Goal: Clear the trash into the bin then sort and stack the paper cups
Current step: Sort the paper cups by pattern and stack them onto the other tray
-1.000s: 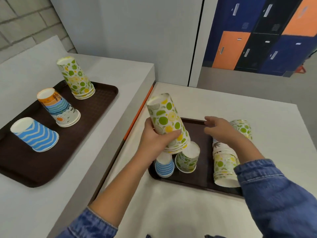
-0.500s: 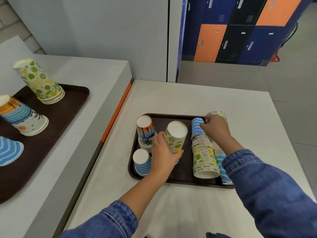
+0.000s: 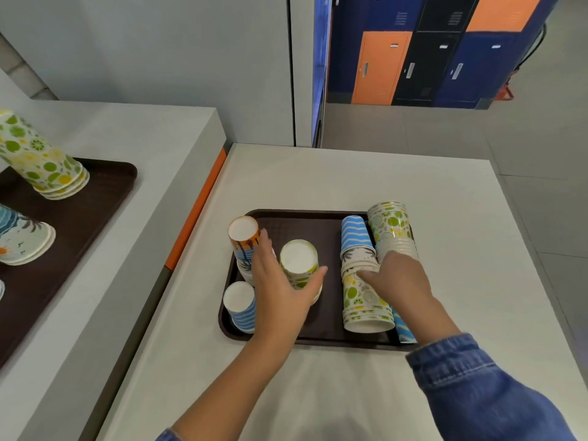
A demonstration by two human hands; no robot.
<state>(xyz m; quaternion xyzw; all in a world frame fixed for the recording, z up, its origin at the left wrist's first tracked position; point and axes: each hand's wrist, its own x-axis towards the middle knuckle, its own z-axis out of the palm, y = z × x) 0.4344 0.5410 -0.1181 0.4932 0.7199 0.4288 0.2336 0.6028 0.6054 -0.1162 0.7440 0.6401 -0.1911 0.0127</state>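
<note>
Left hand (image 3: 280,281): fingers spread, loosely cupping inverted citrus-print cup stack (image 3: 299,265) at centre of brown tray (image 3: 311,340) on worktop (image 3: 318,179). Right hand (image 3: 394,278): open, resting on toppled cup stacks (image 3: 362,300) along tray's right side; nothing gripped.

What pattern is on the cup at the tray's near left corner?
Blue and white wavy stripes on that cup, seen in the head view.

No text, label or number is legible on the cups, trays or lockers.
</note>
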